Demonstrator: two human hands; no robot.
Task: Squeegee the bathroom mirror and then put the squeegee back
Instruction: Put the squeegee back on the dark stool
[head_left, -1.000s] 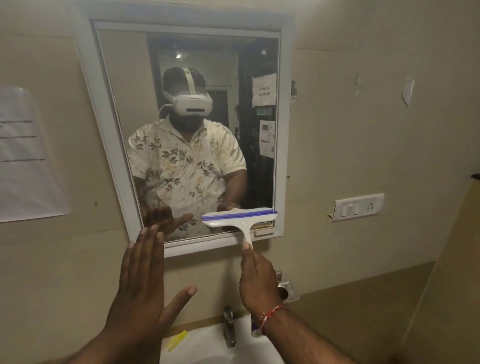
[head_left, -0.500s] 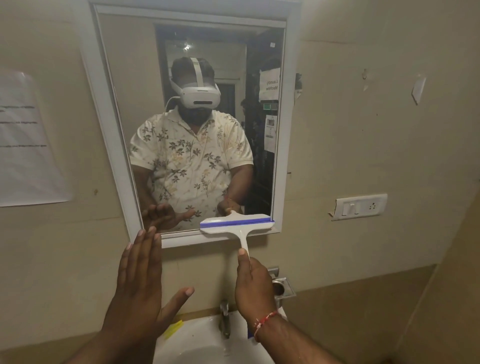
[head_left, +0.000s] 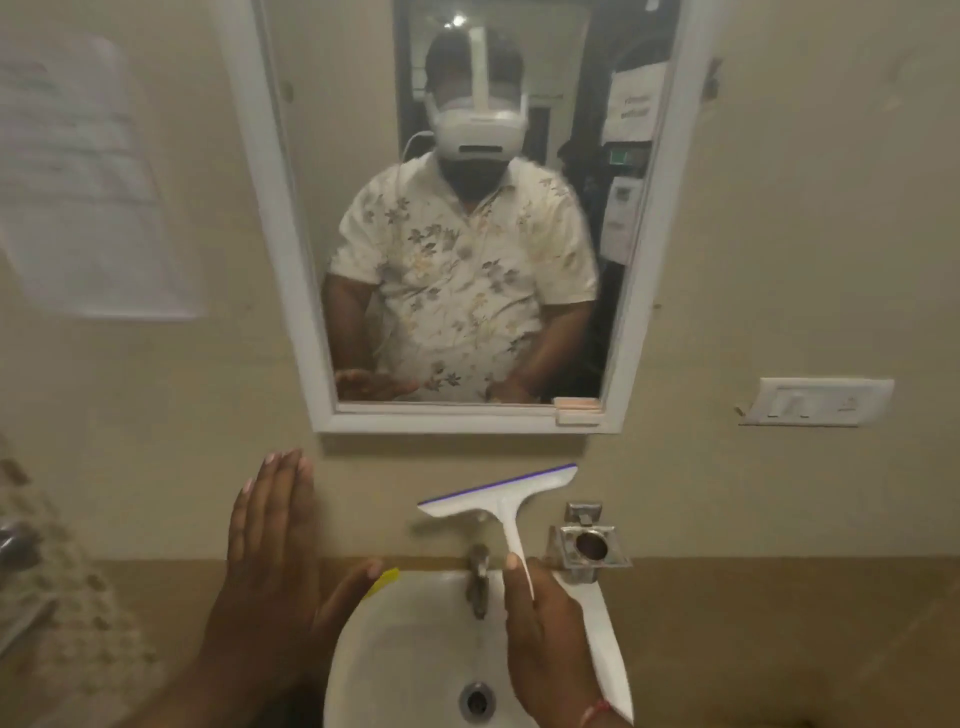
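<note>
Holding squeegee (head_left: 501, 500) by handle tip, right hand (head_left: 545, 634) closed around it, blade clear below mirror (head_left: 467, 218), above sink (head_left: 415, 644). Left hand (head_left: 270, 561) flat, fingers spread, empty. Risk: thin end-grip could let tool slip into basin or knock tap (head_left: 478, 577)

1. The left hand (head_left: 270, 551) is raised with the palm forward, four fingers straight and pressed together, thumb spread to the right; it holds nothing.
2. The right hand (head_left: 545, 629) is curled closed in a grip, thumb extended upward.
</note>
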